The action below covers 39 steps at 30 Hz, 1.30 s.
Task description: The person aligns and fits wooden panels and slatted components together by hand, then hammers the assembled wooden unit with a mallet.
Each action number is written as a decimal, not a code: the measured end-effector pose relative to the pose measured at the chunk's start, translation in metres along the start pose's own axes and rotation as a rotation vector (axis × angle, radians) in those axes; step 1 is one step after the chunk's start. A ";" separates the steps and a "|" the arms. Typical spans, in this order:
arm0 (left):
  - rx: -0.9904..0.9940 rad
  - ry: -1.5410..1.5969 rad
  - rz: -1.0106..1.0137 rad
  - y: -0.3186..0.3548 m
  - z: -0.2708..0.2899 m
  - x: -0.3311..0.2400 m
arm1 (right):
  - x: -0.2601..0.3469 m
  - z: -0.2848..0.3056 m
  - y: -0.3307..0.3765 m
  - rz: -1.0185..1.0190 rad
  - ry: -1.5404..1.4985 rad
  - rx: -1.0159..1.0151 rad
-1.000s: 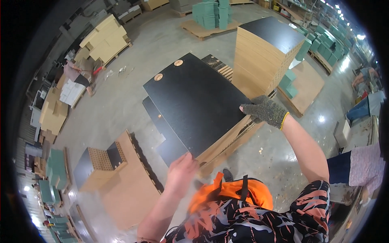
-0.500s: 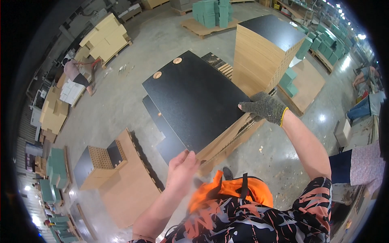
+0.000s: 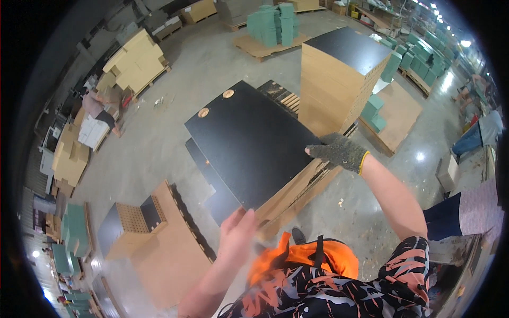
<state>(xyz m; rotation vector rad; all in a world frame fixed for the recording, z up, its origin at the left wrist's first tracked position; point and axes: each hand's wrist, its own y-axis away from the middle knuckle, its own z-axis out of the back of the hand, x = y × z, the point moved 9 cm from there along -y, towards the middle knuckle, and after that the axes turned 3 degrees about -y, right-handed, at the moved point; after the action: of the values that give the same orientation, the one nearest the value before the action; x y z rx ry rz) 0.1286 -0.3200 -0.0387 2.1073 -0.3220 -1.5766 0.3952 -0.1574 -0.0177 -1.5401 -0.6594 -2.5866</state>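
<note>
A flat black panel (image 3: 254, 140) with two round wood-coloured spots near its far left edge lies in front of me. My right hand (image 3: 338, 151), in a dark grey glove with a yellow cuff, grips its right corner, thumb on top and the other fingers largely hidden beneath. At the near corner, my bare left hand (image 3: 238, 230) is slightly blurred, its curled fingers closed on the panel's edge. More dark board (image 3: 209, 172) shows under the left side.
A tall stack of black-topped boards (image 3: 328, 85) rises beyond my right hand. At the lower left, a shorter stack (image 3: 135, 222) rests on a brown sheet (image 3: 175, 259). Green blocks (image 3: 270, 26) stand at the back. A co-worker (image 3: 98, 108) bends over at the far left; another person's clothing (image 3: 472, 212) shows at right.
The view has shifted slightly, so the panel and stacks sit a little lower. Both my hands stay at the same corners of the panel.
</note>
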 end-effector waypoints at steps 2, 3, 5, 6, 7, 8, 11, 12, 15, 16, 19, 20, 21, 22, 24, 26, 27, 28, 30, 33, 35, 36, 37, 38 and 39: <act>0.021 -0.050 -0.016 0.000 -0.001 0.002 | 0.004 0.000 0.007 -0.024 -0.049 -0.040; 0.061 -0.079 -0.053 0.001 -0.005 0.001 | 0.003 -0.001 0.006 -0.021 -0.049 -0.029; 0.111 -0.110 -0.096 0.001 -0.011 -0.003 | 0.003 -0.001 0.006 0.004 -0.005 -0.030; 0.117 -0.116 -0.089 0.003 -0.014 -0.005 | -0.003 -0.001 0.003 0.007 -0.005 -0.039; 0.122 -0.122 -0.082 0.004 -0.016 -0.006 | -0.010 0.001 -0.001 0.011 0.068 -0.072; 0.128 -0.124 -0.084 0.003 -0.014 -0.005 | -0.014 0.004 -0.003 0.014 0.140 -0.105; 0.186 -0.079 -0.067 0.003 -0.015 -0.007 | -0.001 0.011 0.001 -0.027 0.221 -0.035; 0.013 -0.039 -0.029 0.006 -0.003 -0.010 | -0.007 0.012 0.002 -0.062 0.151 0.005; -0.085 0.015 -0.003 -0.003 0.015 -0.012 | -0.019 0.027 -0.002 -0.093 -0.203 -0.045; -0.019 0.041 -0.025 -0.008 0.012 -0.016 | -0.021 0.030 0.000 -0.099 -0.375 -0.071; 0.062 -0.017 -0.055 -0.009 -0.001 -0.018 | -0.014 0.024 0.004 -0.124 -0.363 -0.057; 0.080 -0.069 -0.084 -0.009 -0.004 -0.019 | -0.016 0.023 0.004 -0.155 -0.240 -0.049; 0.082 -0.073 -0.084 -0.008 -0.006 -0.018 | -0.004 0.017 -0.002 0.096 0.039 0.008; 0.077 -0.089 -0.092 -0.008 -0.007 -0.017 | 0.009 0.013 0.000 0.353 0.311 -0.009; 0.073 -0.105 -0.097 -0.008 -0.009 -0.016 | 0.029 -0.006 0.017 0.805 1.068 -0.198; 0.082 -0.113 -0.119 -0.007 -0.012 -0.018 | 0.022 -0.003 0.016 0.735 0.954 -0.211; 0.079 -0.114 -0.117 -0.007 -0.011 -0.017 | 0.027 -0.006 0.018 0.698 1.024 -0.200; 0.071 -0.116 -0.119 -0.008 -0.009 -0.017 | 0.029 -0.010 0.017 0.660 1.093 -0.189; 0.068 -0.120 -0.119 -0.007 -0.009 -0.017 | 0.026 -0.005 0.012 0.593 0.972 -0.189; 0.068 -0.116 -0.110 -0.006 -0.009 -0.018 | 0.011 0.015 0.001 0.267 0.471 -0.168; 0.084 -0.088 -0.114 -0.008 -0.007 -0.015 | -0.035 0.022 0.002 -0.140 -0.340 -0.142; 0.094 -0.098 -0.110 -0.007 -0.007 -0.011 | -0.046 0.022 0.005 -0.145 -0.349 -0.152; 0.038 -0.075 -0.103 -0.007 -0.003 -0.007 | -0.053 0.026 0.007 0.010 -0.633 -0.225; -0.017 -0.053 -0.096 -0.007 0.002 -0.001 | -0.063 0.033 0.011 0.172 -0.912 -0.300; -0.014 -0.064 -0.097 -0.007 0.006 0.008 | -0.078 0.027 0.009 0.179 -0.953 -0.282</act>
<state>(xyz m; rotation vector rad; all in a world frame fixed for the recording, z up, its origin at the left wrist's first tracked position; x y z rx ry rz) 0.1244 -0.3188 -0.0505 2.0930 -0.2330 -1.6993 0.4591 -0.1675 -0.0699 -2.7665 -0.1459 -1.7480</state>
